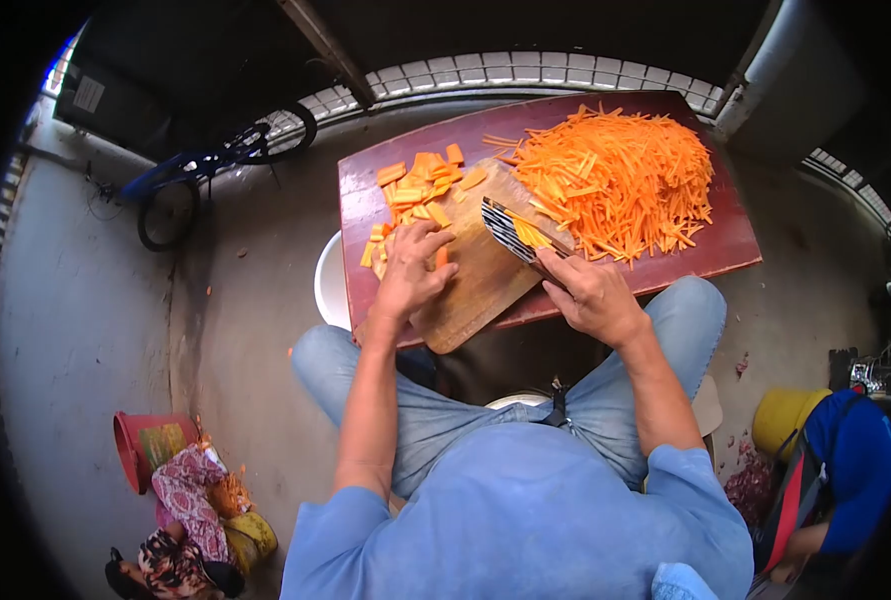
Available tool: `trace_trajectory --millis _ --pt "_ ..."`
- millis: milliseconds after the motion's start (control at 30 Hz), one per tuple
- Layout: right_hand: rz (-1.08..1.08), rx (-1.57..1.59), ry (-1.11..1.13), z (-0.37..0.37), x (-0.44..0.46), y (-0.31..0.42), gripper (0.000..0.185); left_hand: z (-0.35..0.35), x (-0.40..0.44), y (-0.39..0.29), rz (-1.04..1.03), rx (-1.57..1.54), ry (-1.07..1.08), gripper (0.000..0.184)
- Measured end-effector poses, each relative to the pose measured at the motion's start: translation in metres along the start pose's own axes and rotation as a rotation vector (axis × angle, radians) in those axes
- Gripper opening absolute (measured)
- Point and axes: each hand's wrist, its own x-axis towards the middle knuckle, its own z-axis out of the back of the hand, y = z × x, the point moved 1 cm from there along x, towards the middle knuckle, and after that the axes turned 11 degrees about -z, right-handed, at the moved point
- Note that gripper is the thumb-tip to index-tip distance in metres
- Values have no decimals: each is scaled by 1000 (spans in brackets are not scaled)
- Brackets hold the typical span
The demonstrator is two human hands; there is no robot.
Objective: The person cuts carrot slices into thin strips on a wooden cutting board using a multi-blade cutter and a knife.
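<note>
My left hand (pixel 410 272) is over the left part of a wooden cutting board (pixel 485 270). Its thumb and fingers close around a short carrot piece (pixel 441 258). In my right hand (pixel 597 300) is a knife (pixel 510 232), its dark, light-streaked blade lying across the board. Thin carrot slices (pixel 531 236) rest against the blade. Behind my left hand, cut carrot chunks (pixel 420 185) lie in a loose group. A tall heap of carrot strips (pixel 615 175) covers the right side of the red table (pixel 705 262).
A white tub (pixel 332 285) stands by the table's left edge. A bicycle (pixel 210 160) leans at the back left wall. One person (pixel 180 545) sits at lower left near a red bucket (pixel 135 450); another person (pixel 850 470) is at right beside a yellow bucket (pixel 787 422).
</note>
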Motion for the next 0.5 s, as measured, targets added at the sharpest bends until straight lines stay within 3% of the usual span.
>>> trace_trajectory --millis 133,267,367,500 --pt "51 -82 20 -11 -1 5 54 19 -26 -1 92 -16 188 56" --pt "84 -145 9 -15 -3 3 52 10 -23 1 95 -1 118 47" --pt "110 -235 0 -12 -2 0 50 -1 -8 -5 -57 -96 -87 41" --pt "88 -284 -2 -11 -4 -1 49 -2 45 -48 -233 -128 -125 41"
